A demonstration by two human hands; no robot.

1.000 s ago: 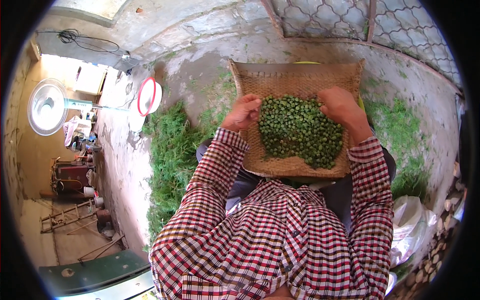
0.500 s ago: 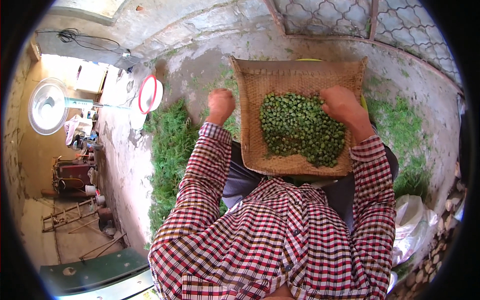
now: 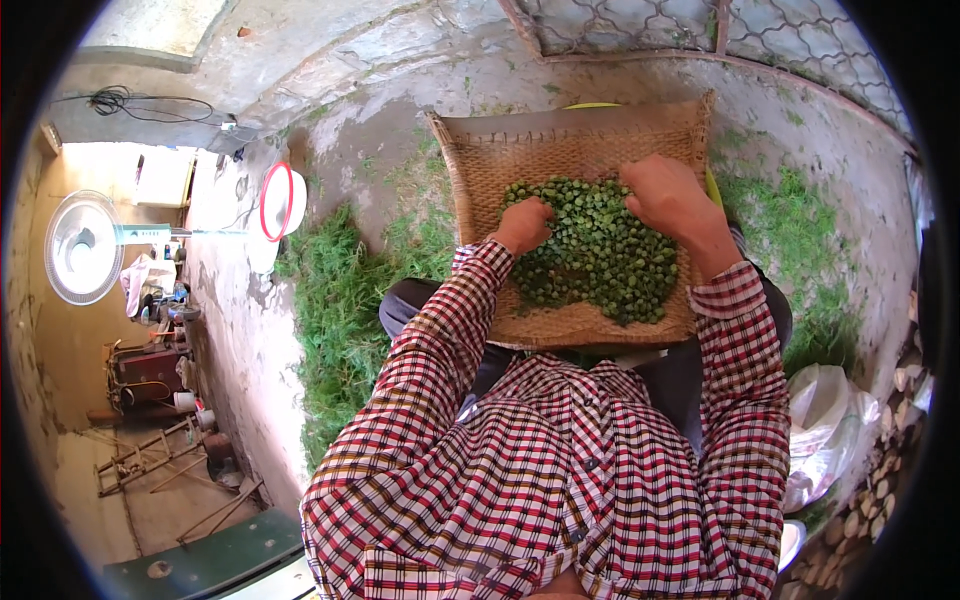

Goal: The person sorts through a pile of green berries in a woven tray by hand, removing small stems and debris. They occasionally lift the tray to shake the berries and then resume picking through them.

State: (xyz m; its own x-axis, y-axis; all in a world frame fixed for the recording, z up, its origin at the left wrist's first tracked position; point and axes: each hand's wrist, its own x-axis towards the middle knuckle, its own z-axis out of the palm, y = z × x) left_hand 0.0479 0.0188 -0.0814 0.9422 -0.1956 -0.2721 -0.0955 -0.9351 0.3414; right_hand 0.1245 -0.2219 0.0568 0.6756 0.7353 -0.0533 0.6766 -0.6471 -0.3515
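Observation:
A woven tray (image 3: 465, 190) of tan wicker rests over my lap, tilted toward me. A heap of small, round green pods or fruits (image 3: 600, 260) covers its middle; their exact kind is unclear. My left hand (image 3: 525, 225) is at the heap's left edge, its fingers curled and pressed together. At the heap's upper right is my right hand (image 3: 672, 195), closed in a pinch with fingertips by the pods. Whatever either hand pinches is too small or hidden to make out. Something yellow-green (image 3: 713, 188) peeks out beneath the tray's right side.
Green plants (image 3: 340, 330) lie in a pile left of me, with more greenery (image 3: 790, 240) on the right. A red-rimmed white bucket (image 3: 297, 200) and a standing fan (image 3: 85, 245) are at left. A white plastic bag (image 3: 825, 425) lies near stacked wood at right.
My left hand has moved right, from outside the tray's left edge to the heap. My right hand stays by the pods. The whole view has shifted slightly.

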